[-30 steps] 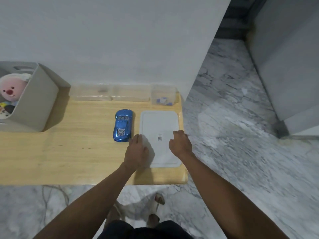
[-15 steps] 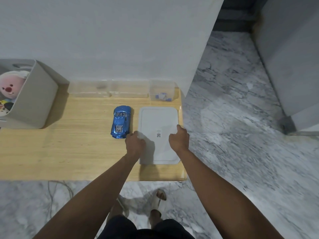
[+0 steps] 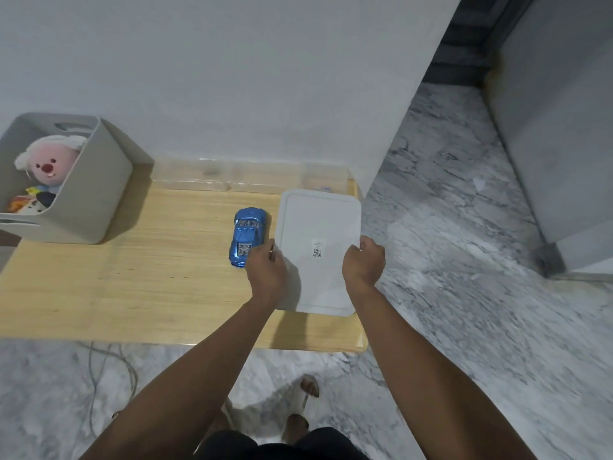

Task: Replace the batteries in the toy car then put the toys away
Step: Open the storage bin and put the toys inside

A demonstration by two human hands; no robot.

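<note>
Gripping a white lid [image 3: 318, 250] by its two long edges, the person seems to be at the very start of the job: getting the lid out of the way, or opening up a work area, before the batteries are touched. The left hand [image 3: 267, 273] has its fingers curled onto the lid's left edge, and the right hand [image 3: 363, 263] curls round the right edge, so both hold the lid and nothing else. The lid looks tilted, its far end raised over the clear boxes [image 3: 245, 177] that stand along the wall, though whether its near end touches the worktop [image 3: 132, 277] I cannot tell. The car [image 3: 248, 236], blue and upright on its wheels, sits on the worktop just beside the lid's left edge, its near end touching or almost touching the left hand. It appears unopened, so the battery swap is not yet begun. Well apart, at the left end of the worktop, a grey bin [image 3: 89, 194] holds a pink plush [image 3: 49, 161] and other toys; that is likely where the car will go at the end. Next, I judge, the lid needs setting down somewhere clear of the car, then one hand must pick the car up and turn it over to find the battery cover. What the rightmost clear box contains is hidden behind the lid.
</note>
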